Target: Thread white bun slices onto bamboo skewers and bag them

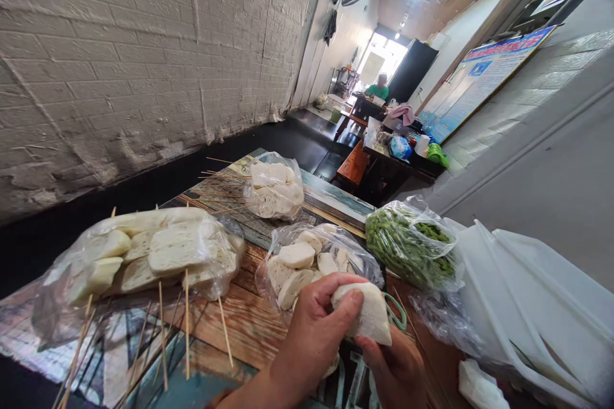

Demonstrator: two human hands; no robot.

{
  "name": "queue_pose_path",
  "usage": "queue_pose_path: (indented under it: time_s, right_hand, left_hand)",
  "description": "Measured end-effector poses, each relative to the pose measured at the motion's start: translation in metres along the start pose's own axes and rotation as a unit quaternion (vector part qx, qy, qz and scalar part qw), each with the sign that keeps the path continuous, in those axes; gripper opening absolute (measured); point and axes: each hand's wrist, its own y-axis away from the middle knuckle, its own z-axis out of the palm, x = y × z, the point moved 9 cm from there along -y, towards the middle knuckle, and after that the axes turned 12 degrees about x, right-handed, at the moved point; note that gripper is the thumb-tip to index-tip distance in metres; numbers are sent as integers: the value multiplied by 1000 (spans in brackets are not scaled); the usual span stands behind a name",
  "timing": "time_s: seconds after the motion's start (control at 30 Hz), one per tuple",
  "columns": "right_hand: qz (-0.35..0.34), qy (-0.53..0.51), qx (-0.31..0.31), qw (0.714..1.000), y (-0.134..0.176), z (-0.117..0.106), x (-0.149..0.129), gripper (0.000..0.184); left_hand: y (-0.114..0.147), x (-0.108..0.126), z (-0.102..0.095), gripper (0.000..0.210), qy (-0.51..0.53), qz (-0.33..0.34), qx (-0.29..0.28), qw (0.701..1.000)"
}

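A white, spongy bread-like slice [371,316] is held up between my two hands. My left hand [309,329] pinches its left side, with the thumb pressed on the near face. My right hand [396,367] grips the lower right edge, its fingers partly hidden behind the slice. Just beyond them lies an open clear plastic bag of similar white slices [297,255]. A pale green loop [397,312], resembling a scissors handle, shows behind the held slice. To the left, a large bag of white slices [175,246] has thin wooden skewers [187,326] sticking out.
Farther back on the wood-patterned table sits another bag of skewered white slices [275,188]. A bag of green strands [412,243] stands right of centre, beside stacked white plastic trays [542,307]. A crumpled white piece [480,386] lies near them. A person in green [378,91] sits far back.
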Motion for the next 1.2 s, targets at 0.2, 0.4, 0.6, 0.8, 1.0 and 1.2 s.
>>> queue_pose_path:
  time_s: [0.2, 0.4, 0.6, 0.8, 1.0, 1.2]
  right_hand:
    - [-4, 16, 22, 1000, -2, -3, -3, 38]
    - [3, 13, 14, 1000, -3, -1, -7, 45]
    - [38, -19, -7, 999, -4, 0, -6, 42]
    - [137, -69, -74, 985, 0, 6, 19, 36]
    - [222, -139, -101, 960, 7, 16, 38, 35]
    - [211, -156, -164, 951, 1, 24, 23, 31]
  left_hand:
    - [-1, -1, 0, 42, -4, 3, -5, 1000]
    - [0, -5, 1, 42, -6, -15, -3, 1000]
    - [-3, -16, 6, 46, 51, -64, -14, 997]
    - [-10, -19, 9, 57, 165, -119, -10, 979]
    - [-11, -25, 22, 55, 154, -165, -52, 973]
    - [-24, -30, 12, 44, 140, -147, -3, 979]
